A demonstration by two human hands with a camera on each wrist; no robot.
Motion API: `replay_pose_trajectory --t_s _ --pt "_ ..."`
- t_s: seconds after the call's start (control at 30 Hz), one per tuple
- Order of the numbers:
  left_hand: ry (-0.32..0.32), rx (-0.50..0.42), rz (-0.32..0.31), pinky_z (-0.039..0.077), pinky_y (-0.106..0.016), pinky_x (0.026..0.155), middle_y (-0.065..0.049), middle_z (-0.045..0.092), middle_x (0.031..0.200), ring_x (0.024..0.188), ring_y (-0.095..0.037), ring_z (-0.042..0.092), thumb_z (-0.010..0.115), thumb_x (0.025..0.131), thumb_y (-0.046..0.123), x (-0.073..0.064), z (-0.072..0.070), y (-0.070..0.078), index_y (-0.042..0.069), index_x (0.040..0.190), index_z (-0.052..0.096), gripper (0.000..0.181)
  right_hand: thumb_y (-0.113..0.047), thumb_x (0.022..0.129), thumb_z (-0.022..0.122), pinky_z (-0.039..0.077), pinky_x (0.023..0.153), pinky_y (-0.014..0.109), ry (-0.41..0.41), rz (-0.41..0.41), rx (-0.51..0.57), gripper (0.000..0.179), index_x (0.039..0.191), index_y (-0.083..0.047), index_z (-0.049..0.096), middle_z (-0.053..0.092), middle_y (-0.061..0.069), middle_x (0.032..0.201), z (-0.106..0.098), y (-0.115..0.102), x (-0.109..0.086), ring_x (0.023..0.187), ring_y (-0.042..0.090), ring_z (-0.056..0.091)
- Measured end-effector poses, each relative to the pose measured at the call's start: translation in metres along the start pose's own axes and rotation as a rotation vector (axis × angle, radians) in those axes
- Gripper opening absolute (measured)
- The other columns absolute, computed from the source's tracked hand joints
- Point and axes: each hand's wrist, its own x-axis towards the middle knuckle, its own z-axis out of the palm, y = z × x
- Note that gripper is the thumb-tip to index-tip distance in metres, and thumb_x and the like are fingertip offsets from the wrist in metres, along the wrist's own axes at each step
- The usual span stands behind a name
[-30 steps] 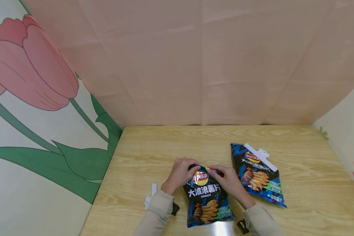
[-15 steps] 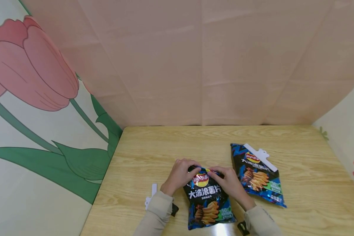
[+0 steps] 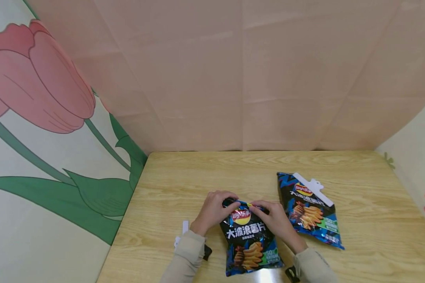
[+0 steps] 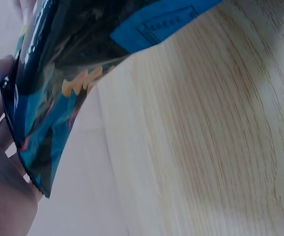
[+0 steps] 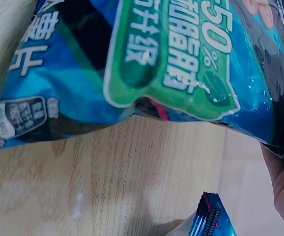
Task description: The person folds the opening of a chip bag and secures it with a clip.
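Observation:
A black and blue bag of potato chips is held by its top edge in both hands, its front towards me. My left hand pinches the top left corner, thumb in front and fingers behind. At the top right, my right hand pinches the same edge, its thumb also on the front. The left wrist view has the bag's side lifted off the table, with the left fingers behind its edge. In the right wrist view the bag's front fills the upper part, and the right hand shows only at the edge.
To the right lies a second chip bag with a white sealing clip across its top. Another white clip lies on the wooden table at left, partly hidden by the sleeve. A pink backdrop rises behind the table.
The bottom of the held bag has shifted slightly towards the person. Both hands keep their pinch on the top edge and have barely moved.

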Motion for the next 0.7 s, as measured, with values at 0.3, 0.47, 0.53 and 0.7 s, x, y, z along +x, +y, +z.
replay_pose_trajectory --t_s 0.3,0.47,0.53,0.7 --pt "0.024 -0.074 0.021 0.049 -0.039 0.098 0.008 0.073 0.112 0.106 -0.011 0.065 0.067 0.094 0.038 -0.006 -0.006 -0.012 0.022 0.112 0.073 0.024 -0.024 0.093 0.07 0.057 0.083 0.036 -0.024 0.015 0.0 0.02 0.107 -0.011 0.076 0.076 0.004 0.107 -0.002 0.001 -0.002 0.098 0.021 0.073" --pt "0.01 -0.121 -0.045 0.049 -0.04 0.099 0.006 0.072 0.115 0.112 -0.014 0.063 0.067 0.094 0.037 -0.011 -0.011 -0.017 0.018 0.115 0.072 0.029 -0.024 0.093 0.07 0.057 0.085 0.036 -0.031 0.03 0.005 0.02 0.107 -0.012 0.076 0.076 0.004 0.108 -0.004 0.0 -0.001 0.099 0.021 0.072" --pt "0.005 -0.131 -0.063 0.049 -0.041 0.1 0.005 0.071 0.117 0.113 -0.015 0.063 0.067 0.095 0.037 -0.012 -0.012 -0.019 0.016 0.116 0.072 0.03 -0.023 0.093 0.07 0.057 0.085 0.038 -0.033 0.03 0.006 0.02 0.107 -0.011 0.076 0.076 0.004 0.108 -0.003 0.0 -0.002 0.099 0.022 0.072" --pt "0.012 -0.158 -0.105 0.048 -0.042 0.102 0.005 0.071 0.118 0.116 -0.015 0.062 0.067 0.095 0.035 -0.016 -0.015 -0.025 0.02 0.115 0.071 0.026 -0.021 0.092 0.071 0.057 0.085 0.041 -0.032 0.023 -0.002 0.019 0.107 -0.011 0.076 0.076 0.005 0.108 -0.003 0.0 -0.002 0.1 0.023 0.072"
